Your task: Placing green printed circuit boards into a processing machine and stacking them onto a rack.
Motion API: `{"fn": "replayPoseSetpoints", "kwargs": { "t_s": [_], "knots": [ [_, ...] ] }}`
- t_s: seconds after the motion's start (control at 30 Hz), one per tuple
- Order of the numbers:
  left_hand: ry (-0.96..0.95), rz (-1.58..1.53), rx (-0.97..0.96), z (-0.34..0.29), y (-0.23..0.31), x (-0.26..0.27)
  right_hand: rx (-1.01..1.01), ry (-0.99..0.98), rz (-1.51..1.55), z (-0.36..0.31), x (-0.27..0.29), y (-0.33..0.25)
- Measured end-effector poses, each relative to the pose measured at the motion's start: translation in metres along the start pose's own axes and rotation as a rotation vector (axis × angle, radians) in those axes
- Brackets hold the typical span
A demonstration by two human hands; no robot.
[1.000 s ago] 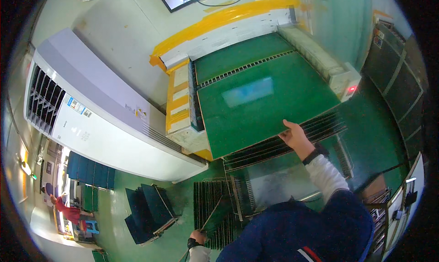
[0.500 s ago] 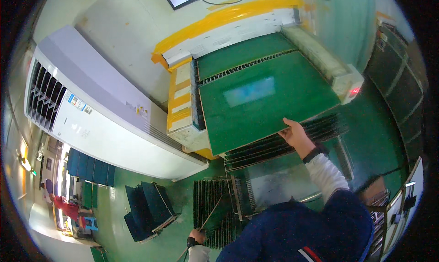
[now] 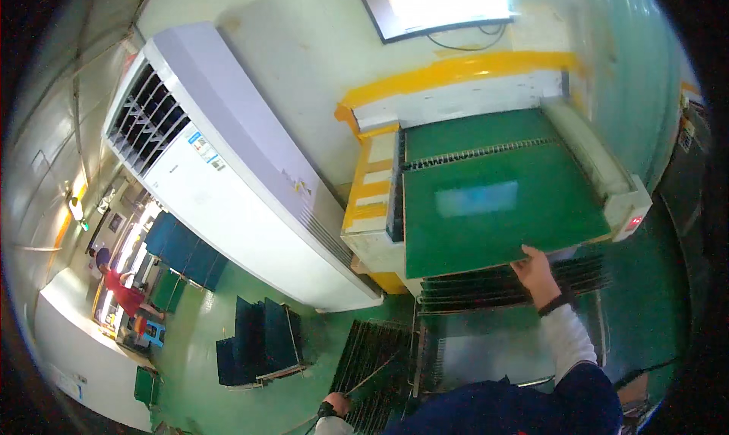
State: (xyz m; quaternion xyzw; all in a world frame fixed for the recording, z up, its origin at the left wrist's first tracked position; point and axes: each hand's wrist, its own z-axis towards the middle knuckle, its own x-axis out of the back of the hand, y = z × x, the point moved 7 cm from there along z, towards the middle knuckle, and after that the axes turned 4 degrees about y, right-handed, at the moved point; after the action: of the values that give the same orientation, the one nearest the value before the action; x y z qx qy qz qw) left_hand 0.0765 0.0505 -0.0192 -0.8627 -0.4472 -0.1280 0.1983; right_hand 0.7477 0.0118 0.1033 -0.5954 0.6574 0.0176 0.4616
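Observation:
A wide, glossy green panel lies flat on the bed of a conveyor-like machine, its far edge close to a row of dark rollers. My right hand pinches this panel's near edge, right of the middle, with the thumb on top. Low in the view, my left hand is closed on a thin, pale-edged strip. Whether it is a rod or a panel's edge I cannot make out. Beside that hand stands a dark slotted rack.
Another slotted rack stands below the machine's front. At left rises a tall white air conditioner. Dark panels stand on a floor rack. A person in red is far left; a screen hangs on the wall.
My view has swung left and up, so the scene sits lower and farther right. My right hand stays at the green panel's near edge. The left hand remains beside the slotted rack.

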Motion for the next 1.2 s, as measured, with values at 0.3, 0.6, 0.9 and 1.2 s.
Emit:
{"fn": "replayPoseSetpoints", "kwargs": {
  "t_s": [0.3,0.6,0.9,1.2],
  "knots": [
    [0.375,-0.049,-0.301,0.115,-0.055,-0.108,-0.071,-0.146,-0.121,-0.009,-0.034,0.016],
    [0.149,-0.279,-0.113,0.111,-0.048,-0.079,0.121,-0.212,-0.632,-0.047,0.013,0.018],
    [0.200,-0.387,-0.002,0.100,-0.048,-0.069,1.135,-0.521,-1.675,-0.126,0.035,0.038],
    [0.173,-0.327,-0.014,0.080,-0.039,-0.083,1.085,-0.536,-2.012,-0.170,0.045,0.057]
  ]
}}
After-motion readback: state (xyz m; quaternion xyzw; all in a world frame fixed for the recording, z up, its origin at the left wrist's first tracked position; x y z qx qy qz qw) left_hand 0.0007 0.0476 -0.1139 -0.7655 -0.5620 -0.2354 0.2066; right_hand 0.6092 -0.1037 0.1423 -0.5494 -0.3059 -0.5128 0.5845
